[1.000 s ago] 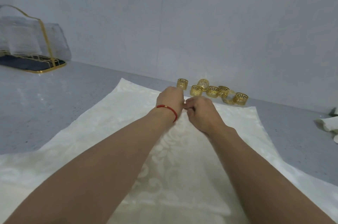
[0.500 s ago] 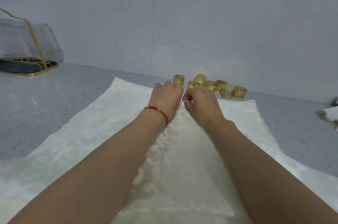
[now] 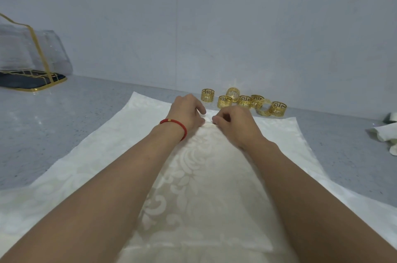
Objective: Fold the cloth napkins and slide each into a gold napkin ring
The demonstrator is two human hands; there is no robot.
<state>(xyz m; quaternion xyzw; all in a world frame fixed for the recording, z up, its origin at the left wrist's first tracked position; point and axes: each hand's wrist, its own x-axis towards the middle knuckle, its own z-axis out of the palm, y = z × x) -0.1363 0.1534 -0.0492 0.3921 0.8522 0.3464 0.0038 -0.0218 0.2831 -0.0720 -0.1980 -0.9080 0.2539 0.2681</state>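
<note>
A cream damask napkin lies spread flat on the grey countertop, reaching from the near edge to the back. My left hand, with a red bracelet at the wrist, and my right hand sit side by side at the middle of the napkin's far edge, fingers curled and pinching the cloth there. Several gold napkin rings stand in a loose cluster just behind the hands, near the wall. The pinched fold itself is mostly hidden by my fingers.
A gold-wire holder with a clear cover on a dark tray stands at the back left. More folded white cloth lies at the right edge. The wall rises right behind the rings.
Both hands stay at the napkin's far edge; they have parted slightly and drawn a little toward me, away from the rings.
</note>
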